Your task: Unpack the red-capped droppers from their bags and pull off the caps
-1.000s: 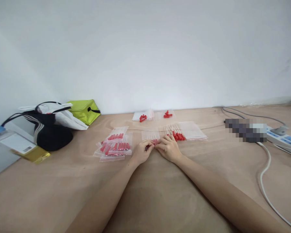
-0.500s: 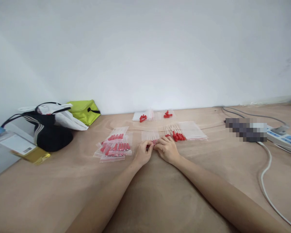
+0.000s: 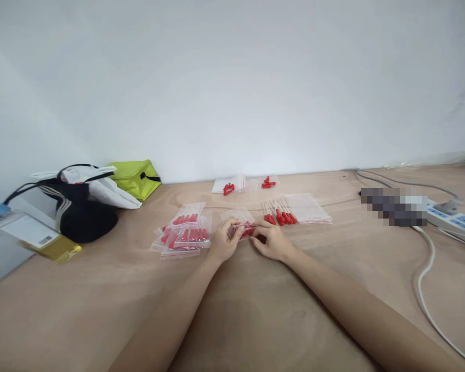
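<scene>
Between my hands lies a clear zip-lock bag [image 3: 237,213] with red-tipped sticks in it. My left hand [image 3: 225,242] is closed on the bag's near left edge, thumb and fingers pinching the plastic. At the near right edge, my right hand [image 3: 272,242] has its curled fingers on the bag, the thumb lower down. Several red tips [image 3: 248,232] show between the fingertips. To the right of the bag are loose red-tipped sticks [image 3: 284,216], their pale ends pointing away from me. Left of my left hand, filled zip-lock bags [image 3: 185,235] overlap in a pile.
Flat bags [image 3: 309,209] are stacked right of the sticks. Red pieces [image 3: 268,182] lie on plastic near the wall. A black cap [image 3: 86,219], a lime-green bag [image 3: 134,178] and a yellow box [image 3: 52,251] stand left; a power strip [image 3: 455,221] and cables lie right.
The bag's near edge has lifted and the bag has turned slightly. My left fingers have spread up along it, and my right hand has drawn back slightly, uncovering red tips.
</scene>
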`<state>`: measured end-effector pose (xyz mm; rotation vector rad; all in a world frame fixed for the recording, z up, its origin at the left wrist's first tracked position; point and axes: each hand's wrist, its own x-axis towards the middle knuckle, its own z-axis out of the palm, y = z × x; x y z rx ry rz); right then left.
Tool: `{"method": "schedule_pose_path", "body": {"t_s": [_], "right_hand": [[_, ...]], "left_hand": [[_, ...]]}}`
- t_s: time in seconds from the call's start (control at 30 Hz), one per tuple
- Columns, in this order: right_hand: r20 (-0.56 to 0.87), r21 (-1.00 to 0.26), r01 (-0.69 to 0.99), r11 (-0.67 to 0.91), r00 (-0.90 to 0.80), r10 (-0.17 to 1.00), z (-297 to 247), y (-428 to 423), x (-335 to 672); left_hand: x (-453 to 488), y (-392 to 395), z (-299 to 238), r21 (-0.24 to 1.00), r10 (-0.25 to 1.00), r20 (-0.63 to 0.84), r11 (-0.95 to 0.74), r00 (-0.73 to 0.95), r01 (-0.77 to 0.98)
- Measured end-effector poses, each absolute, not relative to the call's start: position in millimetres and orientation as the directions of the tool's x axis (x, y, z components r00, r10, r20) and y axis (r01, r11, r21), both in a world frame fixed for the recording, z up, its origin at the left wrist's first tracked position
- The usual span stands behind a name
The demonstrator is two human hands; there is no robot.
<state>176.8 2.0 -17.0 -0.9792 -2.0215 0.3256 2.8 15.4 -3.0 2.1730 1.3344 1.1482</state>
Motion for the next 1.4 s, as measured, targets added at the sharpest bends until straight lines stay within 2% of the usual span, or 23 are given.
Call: {"method": "schedule_pose_path", "body": {"t_s": [0.13,0.37,0.53,0.67,0.77,0.9,1.07,1.2,1.3,1.4], "right_hand": [[0.578,-0.636,0.472,0.611,-0.233,0.782,-18.7,4.1,177.5],[0.607,-0.658,0.489,0.573,-0.106,0.787,-27.4,7.0,172.5],[0.505,-0.743,0.359,0.565,-0.252,0.825,-27.7,7.6,180.1],[0.435,-0.815,0.229,0.533,-0.368,0.822,-26.3,10.4,192.1],[0.394,-0.826,0.227,0.516,-0.423,0.816,-23.9,11.1,197.4],[0.422,-0.742,0.341,0.578,-0.432,0.797,-19.4,8.9,198.4],[0.522,-0.536,0.497,0.683,-0.441,0.730,-15.0,5.7,197.2],[0.567,-0.357,0.617,0.701,-0.453,0.688,-11.1,2.9,196.3],[0.582,-0.259,0.650,0.715,-0.486,0.652,-8.1,1.1,196.0],[0.555,-0.235,0.630,0.741,-0.539,0.634,-5.4,-0.1,196.1]], "left_hand": [[-0.4,14.5,-1.6,0.659,0.898,0.335,-0.440,0.286,0.610],[-2.7,9.9,-2.0,0.556,0.849,0.378,-0.527,0.370,0.642],[-7.4,9.4,3.3,0.520,0.809,0.419,-0.586,0.412,0.622],[-11.7,9.6,5.5,0.439,0.760,0.322,-0.649,0.565,0.622],[-12.0,8.4,5.7,0.390,0.735,0.248,-0.672,0.631,0.629],[-9.6,6.4,6.5,0.358,0.740,0.264,-0.671,0.619,0.649],[-8.5,6.2,7.3,0.392,0.744,0.300,-0.667,0.597,0.634],[-9.8,8.9,2.6,0.437,0.752,0.334,-0.658,0.568,0.613],[-10.9,11.3,-2.0,0.454,0.751,0.353,-0.659,0.557,0.600],[-11.2,12.4,-3.8,0.469,0.755,0.361,-0.654,0.548,0.593]]}}
